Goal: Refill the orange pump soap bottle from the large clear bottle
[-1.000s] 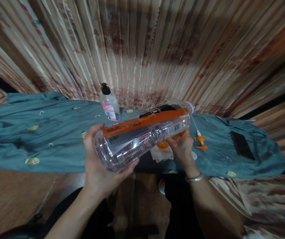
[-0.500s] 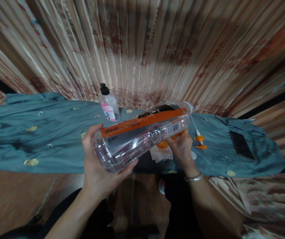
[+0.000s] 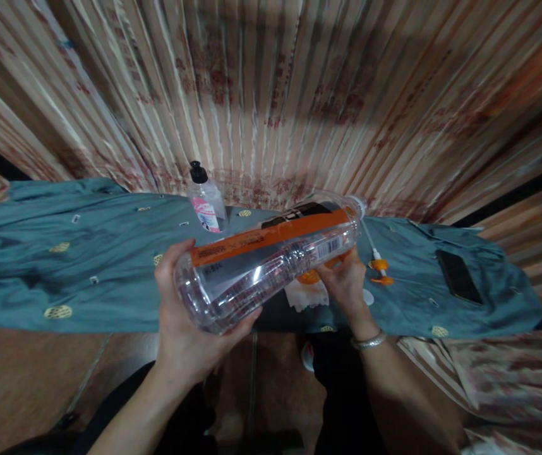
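Holding the large clear bottle by its base, the left hand curves wide around it; the right hand's grip, nearer the neck, is too hidden to tell. Bottle slants above the cloth-covered desk, neck far right. Virtually unchanged this last second, suggesting steadying.

black phone on teal cloth | pleated curtain behind | brown floor below

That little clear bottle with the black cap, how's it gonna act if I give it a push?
The black-capped bottle would probably tip fairly easily, since it stands upright and looks narrow. It's likely light: its clear walls show no obvious liquid, though that's hard to confirm. The creased cloth beneath may catch its base.
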Action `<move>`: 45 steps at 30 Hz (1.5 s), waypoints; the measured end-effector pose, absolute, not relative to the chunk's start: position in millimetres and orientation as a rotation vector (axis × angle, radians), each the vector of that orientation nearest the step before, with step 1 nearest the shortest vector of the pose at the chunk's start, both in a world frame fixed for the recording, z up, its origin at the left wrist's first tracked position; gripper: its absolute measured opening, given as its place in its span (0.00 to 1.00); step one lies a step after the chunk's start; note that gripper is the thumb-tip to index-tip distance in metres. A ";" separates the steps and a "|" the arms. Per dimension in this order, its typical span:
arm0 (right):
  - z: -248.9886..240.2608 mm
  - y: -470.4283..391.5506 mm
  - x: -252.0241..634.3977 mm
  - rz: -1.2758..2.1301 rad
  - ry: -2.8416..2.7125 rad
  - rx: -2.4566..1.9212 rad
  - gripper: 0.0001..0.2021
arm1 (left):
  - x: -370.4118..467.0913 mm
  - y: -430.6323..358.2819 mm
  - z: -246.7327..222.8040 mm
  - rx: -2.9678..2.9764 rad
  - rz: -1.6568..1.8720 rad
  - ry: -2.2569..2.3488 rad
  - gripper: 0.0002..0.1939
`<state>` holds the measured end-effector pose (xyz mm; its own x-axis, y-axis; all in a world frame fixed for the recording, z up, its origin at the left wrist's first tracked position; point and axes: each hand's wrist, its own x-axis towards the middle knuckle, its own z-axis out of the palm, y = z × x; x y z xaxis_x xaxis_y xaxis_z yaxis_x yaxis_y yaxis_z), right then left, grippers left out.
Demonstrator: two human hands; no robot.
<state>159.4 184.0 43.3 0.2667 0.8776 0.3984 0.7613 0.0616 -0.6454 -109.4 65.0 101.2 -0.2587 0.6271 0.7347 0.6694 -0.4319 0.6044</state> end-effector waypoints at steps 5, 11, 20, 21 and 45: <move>42.1 183.2 159.7 0.209 -1.503 -1.685 0.31 | -111.4 64.9 99.5 -1.887 -1.804 -1.690 0.50; 47.6 180.4 155.9 0.274 -1.490 -1.725 0.32 | -116.0 62.8 98.0 -1.912 -1.723 -1.727 0.52; 51.4 177.9 153.4 0.350 -1.474 -1.711 0.27 | -131.0 59.4 95.8 -2.001 -1.555 -1.726 0.57; 50.6 178.1 153.3 0.346 -1.474 -1.701 0.26 | -131.1 59.4 95.8 -1.997 -1.545 -1.723 0.57; 45.5 178.4 153.2 0.318 -1.479 -1.684 0.25 | -129.9 60.1 94.6 -1.974 -1.636 -1.760 0.56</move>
